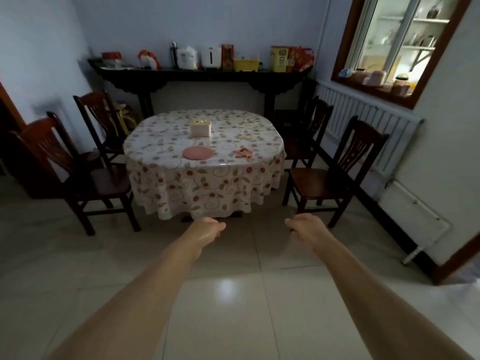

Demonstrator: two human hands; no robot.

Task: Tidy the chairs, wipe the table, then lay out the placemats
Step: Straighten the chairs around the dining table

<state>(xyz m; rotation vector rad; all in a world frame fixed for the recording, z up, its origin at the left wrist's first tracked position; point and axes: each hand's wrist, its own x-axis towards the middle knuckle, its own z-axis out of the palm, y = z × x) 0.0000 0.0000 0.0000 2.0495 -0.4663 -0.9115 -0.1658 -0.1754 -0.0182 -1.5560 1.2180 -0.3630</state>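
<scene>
An oval table with a floral cloth stands ahead of me. On it lie a round pink placemat, a crumpled pink cloth and a cream tissue box. Two dark wooden chairs stand on its left, one near and one far, both pulled away from the table. Two more stand on the right, near and far. My left hand and my right hand reach out over the floor short of the table, fingers loosely curled, holding nothing.
A long dark sideboard full of boxes and containers runs along the back wall. A white radiator lines the right wall under a window. Tiled floor lies between me and the table.
</scene>
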